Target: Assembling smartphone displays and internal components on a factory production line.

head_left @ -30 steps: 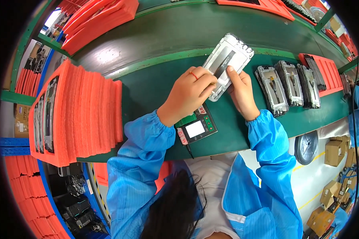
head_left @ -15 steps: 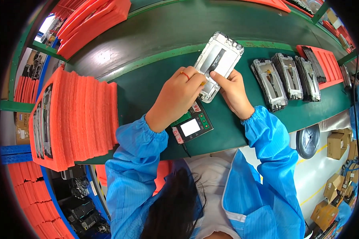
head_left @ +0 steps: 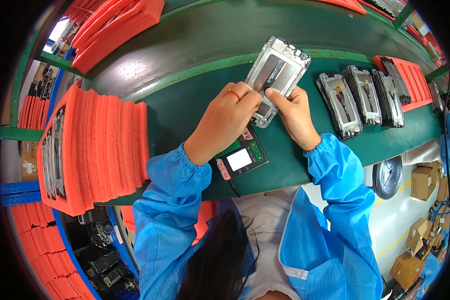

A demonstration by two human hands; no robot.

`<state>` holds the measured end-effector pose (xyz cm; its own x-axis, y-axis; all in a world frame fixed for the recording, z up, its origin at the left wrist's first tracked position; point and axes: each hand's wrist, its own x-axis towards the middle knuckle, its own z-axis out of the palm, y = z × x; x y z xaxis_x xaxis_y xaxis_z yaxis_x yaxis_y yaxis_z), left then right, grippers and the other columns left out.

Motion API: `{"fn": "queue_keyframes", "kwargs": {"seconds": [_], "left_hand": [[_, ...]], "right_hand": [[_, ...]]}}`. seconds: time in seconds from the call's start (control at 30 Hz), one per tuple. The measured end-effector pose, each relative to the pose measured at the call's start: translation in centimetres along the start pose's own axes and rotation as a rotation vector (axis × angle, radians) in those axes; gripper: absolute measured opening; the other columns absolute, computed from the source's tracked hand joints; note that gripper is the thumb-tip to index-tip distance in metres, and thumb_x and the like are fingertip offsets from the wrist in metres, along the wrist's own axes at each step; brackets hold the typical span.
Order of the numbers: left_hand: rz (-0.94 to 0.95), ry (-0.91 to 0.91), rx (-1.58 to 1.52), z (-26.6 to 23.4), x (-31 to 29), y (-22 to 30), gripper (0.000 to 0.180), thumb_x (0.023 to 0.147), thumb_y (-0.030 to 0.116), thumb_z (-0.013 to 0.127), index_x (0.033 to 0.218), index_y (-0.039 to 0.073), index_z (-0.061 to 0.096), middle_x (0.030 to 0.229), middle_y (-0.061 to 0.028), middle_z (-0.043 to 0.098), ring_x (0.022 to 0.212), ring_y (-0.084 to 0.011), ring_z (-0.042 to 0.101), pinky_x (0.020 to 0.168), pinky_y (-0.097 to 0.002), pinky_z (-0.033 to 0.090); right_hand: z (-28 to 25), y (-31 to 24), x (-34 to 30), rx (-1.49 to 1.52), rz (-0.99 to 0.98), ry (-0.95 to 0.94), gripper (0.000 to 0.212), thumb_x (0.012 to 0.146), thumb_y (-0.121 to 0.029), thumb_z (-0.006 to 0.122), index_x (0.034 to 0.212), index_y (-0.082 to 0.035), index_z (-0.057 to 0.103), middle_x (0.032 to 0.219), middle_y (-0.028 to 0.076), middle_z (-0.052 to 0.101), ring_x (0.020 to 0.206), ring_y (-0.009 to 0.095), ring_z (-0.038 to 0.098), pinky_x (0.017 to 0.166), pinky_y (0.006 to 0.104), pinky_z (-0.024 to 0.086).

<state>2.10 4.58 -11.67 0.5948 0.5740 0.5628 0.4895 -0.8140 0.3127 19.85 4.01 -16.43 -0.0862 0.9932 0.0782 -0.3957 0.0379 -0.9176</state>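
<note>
A phone mid-frame with a screen assembly (head_left: 286, 60) is held tilted above the bench, its silvery back facing me. My right hand (head_left: 299, 119) grips its right edge, thumb laid across the back. At its lower left edge, my left hand (head_left: 224, 119) is closed in a pinch; the fingertips hide whatever is between them. A red ring is on one finger of that hand. Below the hands lies a small black tester board (head_left: 258, 165) with a lit white screen, green buttons and a cable. My left wrist partly covers it.
Stacked phone frames (head_left: 341, 107) stand in rows on the right of the green bench mat (head_left: 180, 107), beside a red foam tray (head_left: 416, 82). A tall stack of red foam trays (head_left: 105, 150) fills the left. More red foam (head_left: 117, 30) sits at the back left.
The phone frame has tipped slightly and shifted a little up and right, so its back looks greyer, less glaring. A yellowish bit seen at my left fingertips is now hidden.
</note>
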Motion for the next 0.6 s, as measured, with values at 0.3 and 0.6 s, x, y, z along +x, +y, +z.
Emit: {"fn": "queue_keyframes", "kwargs": {"seconds": [0.3,0.6], "left_hand": [[-0.009,-0.017,-0.033,-0.06,0.06,-0.12,0.018,0.076,-0.001,0.066,0.089,0.005,0.055,0.088,-0.0083,0.052,0.084,-0.0287,0.055,0.072,-0.0366,0.049],[-0.062,0.002,-0.066,-0.13,-0.08,-0.03,0.023,0.075,0.001,0.068,0.094,0.005,0.055,0.091,-0.0095,0.054,0.088,-0.0297,0.056,0.076,-0.0375,0.049]], "right_hand": [[0.06,0.08,0.06,0.0,-0.012,0.02,0.023,0.092,-0.008,0.06,0.111,0.005,0.061,0.103,0.009,0.067,0.09,0.012,0.063,0.08,0.0278,0.051],[0.22,0.25,-0.06,-0.037,-0.046,0.028,0.023,0.093,-0.008,0.06,0.111,0.005,0.061,0.103,0.009,0.067,0.089,0.011,0.063,0.08,0.0274,0.051]]}}
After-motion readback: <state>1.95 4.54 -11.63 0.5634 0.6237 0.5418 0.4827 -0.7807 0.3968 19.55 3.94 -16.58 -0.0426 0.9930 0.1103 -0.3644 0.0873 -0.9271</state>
